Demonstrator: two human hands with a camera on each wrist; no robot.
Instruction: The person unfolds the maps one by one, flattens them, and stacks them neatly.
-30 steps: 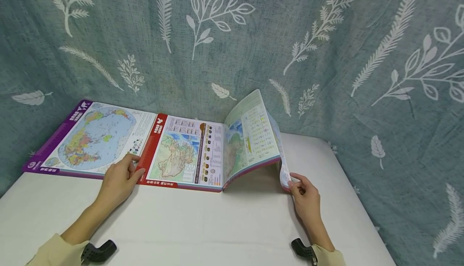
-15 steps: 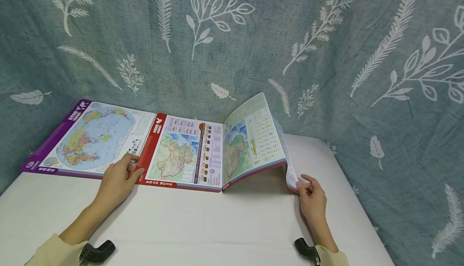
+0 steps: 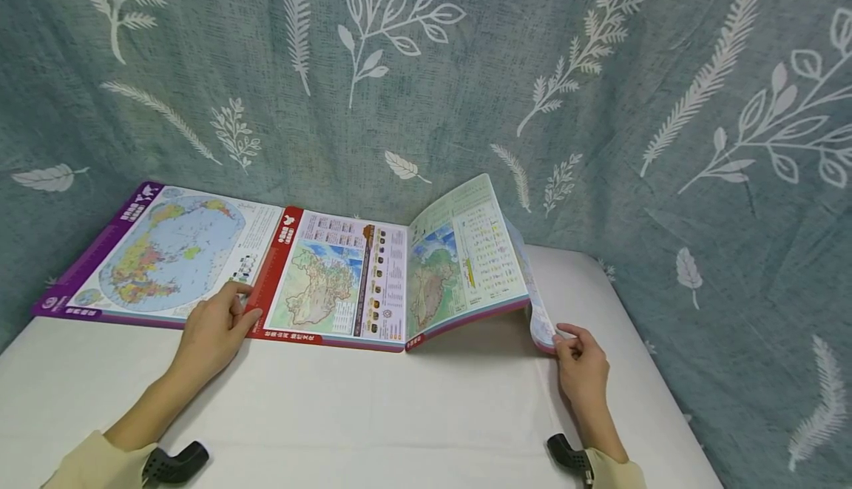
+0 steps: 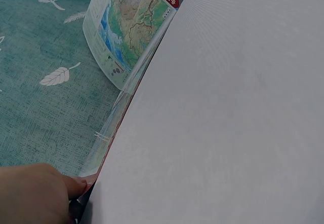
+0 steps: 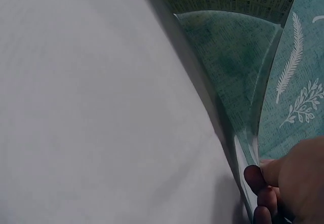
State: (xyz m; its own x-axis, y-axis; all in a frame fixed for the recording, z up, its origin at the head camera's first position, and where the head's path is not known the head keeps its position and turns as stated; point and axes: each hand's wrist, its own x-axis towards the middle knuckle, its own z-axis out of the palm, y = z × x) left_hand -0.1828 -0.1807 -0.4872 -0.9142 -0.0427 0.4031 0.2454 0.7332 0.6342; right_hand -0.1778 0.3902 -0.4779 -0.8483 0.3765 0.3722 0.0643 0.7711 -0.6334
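A red-edged folding map (image 3: 326, 282) lies partly opened on the table, its left panel flat. Its middle panel (image 3: 466, 260) rises in a slant to a raised fold. From there the last panel (image 3: 538, 311) drops to the right. My right hand (image 3: 584, 371) pinches that panel's near corner between thumb and fingers; the right wrist view shows the fingers (image 5: 260, 181) at the edge. My left hand (image 3: 211, 330) holds the left panel's near-left edge, thumb on the red strip. Beside that hand lies a purple-edged world map (image 3: 173, 252), flat.
A white-covered table (image 3: 373, 415) bears both maps. Behind and to the right hangs a blue-green curtain (image 3: 426, 89) with white leaf prints. Black wrist devices (image 3: 176, 465) sit at both sleeves.
My right hand has moved rightward, drawing the last panel's corner with it. The raised middle panel has spread farther right and leans lower. My left hand stays at the red strip.
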